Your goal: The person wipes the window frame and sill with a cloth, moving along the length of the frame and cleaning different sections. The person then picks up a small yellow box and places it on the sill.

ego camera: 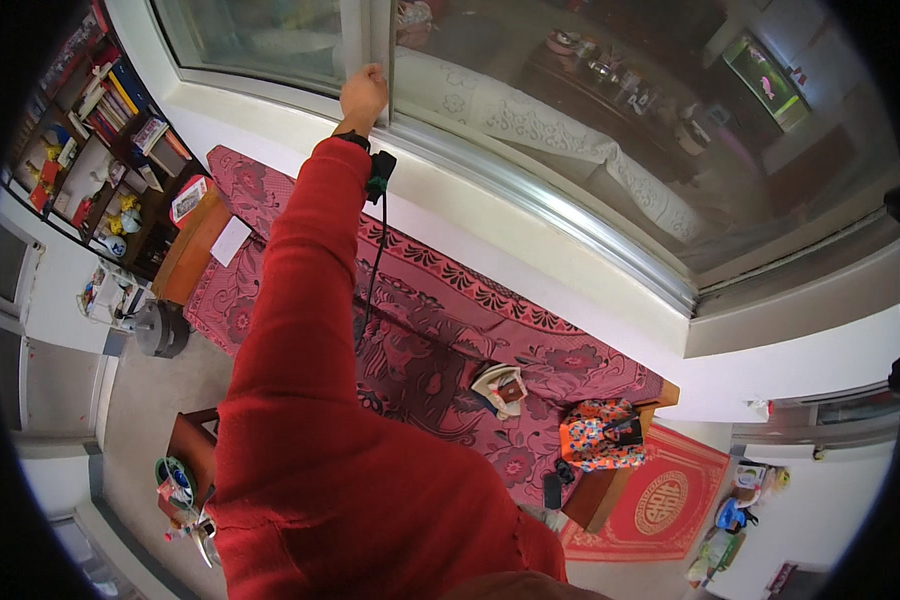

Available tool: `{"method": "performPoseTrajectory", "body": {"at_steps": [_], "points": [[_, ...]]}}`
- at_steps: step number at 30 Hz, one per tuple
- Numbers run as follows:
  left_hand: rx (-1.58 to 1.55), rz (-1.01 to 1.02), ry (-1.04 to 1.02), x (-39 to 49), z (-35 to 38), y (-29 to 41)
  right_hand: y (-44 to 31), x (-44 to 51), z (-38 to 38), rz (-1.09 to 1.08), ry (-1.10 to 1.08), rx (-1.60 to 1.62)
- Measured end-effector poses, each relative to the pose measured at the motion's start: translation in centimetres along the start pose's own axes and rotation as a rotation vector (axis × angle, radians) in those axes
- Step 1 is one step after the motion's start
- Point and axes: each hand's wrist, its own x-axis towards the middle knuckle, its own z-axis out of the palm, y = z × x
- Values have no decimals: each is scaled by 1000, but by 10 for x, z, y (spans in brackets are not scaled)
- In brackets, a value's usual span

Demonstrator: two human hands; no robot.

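My left hand (pixel 365 91), at the end of a red sleeve, is raised with curled fingers against the upright edge of a sliding window sash (pixel 356 34). The fingertips are partly hidden. A black strap with a small black device (pixel 380 174) sits at the wrist, and a black cable hangs from it. My right hand is out of view. To the right of the left hand, a large glass pane (pixel 570 112) shows lace cloth, cluttered furniture and a lit aquarium. The metal window track (pixel 540 214) runs along the sill below.
Below the sill stands a sofa with a patterned pink cover (pixel 510 307), bearing a cap (pixel 499 390), colourful clothing (pixel 604 435) and a black phone-like object (pixel 552 490). A bookshelf (pixel 109 142) is at the upper left. A red rug (pixel 664 502) and a small wooden table (pixel 191 442) lie lower down.
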Motion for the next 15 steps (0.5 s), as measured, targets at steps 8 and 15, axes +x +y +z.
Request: {"method": "performPoseTrajectory", "body": {"at_steps": [8, 15], "points": [[-78, 87, 202, 23, -10, -17, -46, -23, 44, -17, -18, -65], [-173, 74, 233, 40, -2, -24, -68, -27, 59, -34, -42, -92]]}}
